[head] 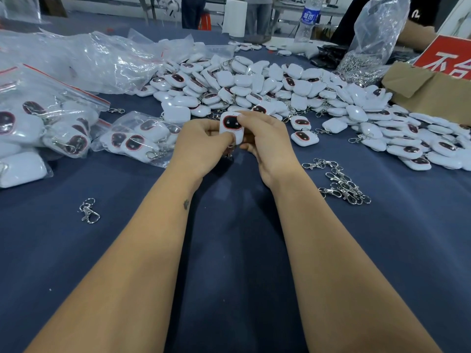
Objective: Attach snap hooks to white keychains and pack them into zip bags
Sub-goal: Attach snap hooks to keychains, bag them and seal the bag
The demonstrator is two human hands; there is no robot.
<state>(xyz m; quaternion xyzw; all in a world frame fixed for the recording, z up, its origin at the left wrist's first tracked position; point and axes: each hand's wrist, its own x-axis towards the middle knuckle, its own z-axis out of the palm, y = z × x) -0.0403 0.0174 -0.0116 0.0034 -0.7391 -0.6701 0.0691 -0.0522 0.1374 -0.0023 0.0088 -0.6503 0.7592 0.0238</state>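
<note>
Keychain (231, 124) sits upright between both my hands, just above the blue table (229, 250), dark face with the red ring turned up at me. It looks like a small hard plastic shell, light I'd say, smooth and rounded, so likely a bit slippery; best held by the flat sides, not the glossy face. My left hand (201, 146) has its fingers curled round the lower left edge, my right hand (265, 138) pinches the top right corner with thumb and fingertip, the two hands close together on it. Something metal hangs just below my left fingers, probably a snap hook, but it's too hidden to tell.

Spare snap hooks (340, 183) lie in a tangle near my right wrist, thin, stiff, springy-looking, and one more hook (89, 211) lies alone well off to the left. Beyond my hands, the big heap of white keychains (267, 82). To the left, filled zip bags (137, 138), soft and crinkly.
</note>
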